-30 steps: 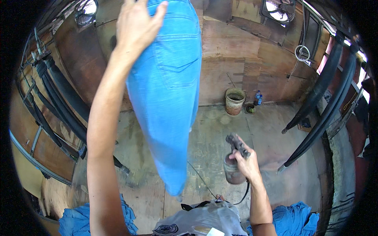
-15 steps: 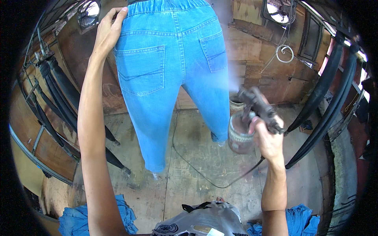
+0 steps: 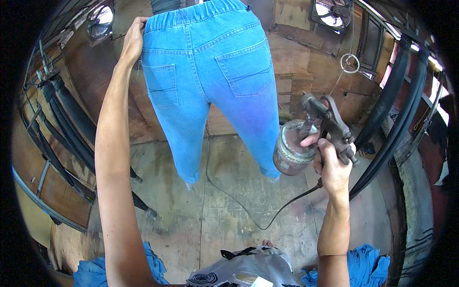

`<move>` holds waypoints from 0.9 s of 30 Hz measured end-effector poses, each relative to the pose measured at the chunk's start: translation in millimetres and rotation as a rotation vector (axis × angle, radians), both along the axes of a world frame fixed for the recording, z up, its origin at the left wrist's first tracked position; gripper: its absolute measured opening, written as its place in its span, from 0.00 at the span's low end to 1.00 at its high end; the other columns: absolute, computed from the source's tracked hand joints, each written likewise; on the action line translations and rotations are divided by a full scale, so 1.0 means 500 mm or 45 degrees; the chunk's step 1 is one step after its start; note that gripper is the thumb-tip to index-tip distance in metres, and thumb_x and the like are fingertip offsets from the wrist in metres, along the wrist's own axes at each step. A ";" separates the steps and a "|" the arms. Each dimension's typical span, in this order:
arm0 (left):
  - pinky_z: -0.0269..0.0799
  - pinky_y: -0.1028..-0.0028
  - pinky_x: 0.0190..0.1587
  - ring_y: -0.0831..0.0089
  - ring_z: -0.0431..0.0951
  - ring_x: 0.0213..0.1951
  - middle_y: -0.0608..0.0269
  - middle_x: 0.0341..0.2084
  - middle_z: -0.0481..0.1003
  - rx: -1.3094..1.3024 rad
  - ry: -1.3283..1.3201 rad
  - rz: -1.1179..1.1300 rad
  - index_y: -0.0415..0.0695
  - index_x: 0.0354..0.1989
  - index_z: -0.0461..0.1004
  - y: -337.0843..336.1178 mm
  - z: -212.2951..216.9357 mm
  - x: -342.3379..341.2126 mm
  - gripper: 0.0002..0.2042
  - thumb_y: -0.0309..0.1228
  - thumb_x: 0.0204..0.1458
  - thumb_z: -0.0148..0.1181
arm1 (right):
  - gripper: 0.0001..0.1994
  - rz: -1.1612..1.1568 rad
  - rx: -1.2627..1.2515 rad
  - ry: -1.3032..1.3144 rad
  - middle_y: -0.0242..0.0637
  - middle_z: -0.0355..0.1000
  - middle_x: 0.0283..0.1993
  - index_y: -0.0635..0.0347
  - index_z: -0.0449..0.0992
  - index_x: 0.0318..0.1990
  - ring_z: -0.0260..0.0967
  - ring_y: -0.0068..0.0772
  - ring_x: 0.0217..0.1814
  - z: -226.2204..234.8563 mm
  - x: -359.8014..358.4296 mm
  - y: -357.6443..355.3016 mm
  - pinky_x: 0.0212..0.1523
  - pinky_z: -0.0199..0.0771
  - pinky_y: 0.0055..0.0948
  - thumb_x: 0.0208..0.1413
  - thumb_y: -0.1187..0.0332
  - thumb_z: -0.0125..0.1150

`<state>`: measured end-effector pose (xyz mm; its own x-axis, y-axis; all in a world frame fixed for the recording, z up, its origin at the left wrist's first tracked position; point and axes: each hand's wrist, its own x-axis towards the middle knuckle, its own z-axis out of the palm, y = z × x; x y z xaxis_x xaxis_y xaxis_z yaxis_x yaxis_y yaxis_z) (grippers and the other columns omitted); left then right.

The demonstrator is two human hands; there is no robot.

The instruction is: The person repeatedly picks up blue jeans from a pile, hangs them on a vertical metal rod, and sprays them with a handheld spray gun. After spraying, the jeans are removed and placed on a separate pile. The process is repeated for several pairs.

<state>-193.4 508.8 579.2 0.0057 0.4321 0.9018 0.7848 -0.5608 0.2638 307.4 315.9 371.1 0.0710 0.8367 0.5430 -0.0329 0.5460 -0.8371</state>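
A pair of light blue jeans (image 3: 210, 81) hangs upright in front of me, back pockets facing me, stretched over a dark form at the waist. My left hand (image 3: 133, 42) grips the waistband at its left side. My right hand (image 3: 332, 165) holds a metal spray gun (image 3: 330, 126) with a grimy cup (image 3: 291, 150) under it, a finger on the trigger. The nozzle points at the right leg, where the denim shows a purplish tint (image 3: 260, 112). A thin dark hose (image 3: 248, 210) runs from the gun across the floor.
Stained wooden walls and a worn plank floor (image 3: 191, 225) surround the jeans. Black inflatable leg forms (image 3: 397, 115) stand at the right, more dark ones (image 3: 67, 129) at the left. Blue cloth piles (image 3: 368, 263) lie near my feet. A fan (image 3: 332, 12) sits in the upper wall.
The jeans turned from side-on to show their back fully. My right hand raised the spray gun from low near the floor up to the right leg.
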 end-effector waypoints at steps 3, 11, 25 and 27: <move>0.65 0.66 0.56 0.62 0.74 0.50 0.51 0.48 0.77 -0.031 -0.014 -0.073 0.41 0.53 0.72 0.010 0.003 -0.012 0.22 0.39 0.63 0.32 | 0.09 -0.034 -0.054 -0.060 0.36 0.74 0.24 0.68 0.72 0.43 0.59 0.16 0.15 -0.024 -0.003 0.014 0.17 0.60 0.20 0.57 0.76 0.49; 0.65 0.61 0.58 0.54 0.74 0.54 0.46 0.51 0.75 -0.056 0.102 0.062 0.41 0.53 0.71 -0.067 -0.012 0.007 0.21 0.37 0.61 0.34 | 0.31 -0.033 -0.435 -0.677 0.44 0.80 0.32 0.62 0.69 0.67 0.77 0.27 0.32 -0.212 -0.086 0.047 0.42 0.77 0.29 0.50 0.76 0.51; 0.63 0.64 0.61 0.61 0.71 0.56 0.48 0.52 0.71 0.024 0.412 -0.012 0.39 0.57 0.71 -0.220 -0.014 0.056 0.22 0.36 0.61 0.37 | 0.32 0.075 0.122 -0.013 0.42 0.76 0.53 0.67 0.62 0.70 0.71 0.19 0.35 -0.031 -0.177 -0.038 0.43 0.74 0.21 0.53 0.83 0.48; 0.68 0.64 0.53 0.59 0.74 0.47 0.50 0.43 0.74 0.091 0.381 -0.017 0.40 0.54 0.75 -0.236 -0.017 0.072 0.17 0.35 0.62 0.47 | 0.32 0.077 0.042 -0.125 0.40 0.77 0.52 0.63 0.63 0.70 0.69 0.17 0.32 -0.087 -0.174 -0.006 0.39 0.74 0.20 0.54 0.82 0.49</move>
<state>-157.1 391.1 570.8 0.2806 0.3655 0.8875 0.8143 -0.5802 -0.0184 220.4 312.9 327.8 -0.0336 0.8195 0.5720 0.0145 0.5727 -0.8196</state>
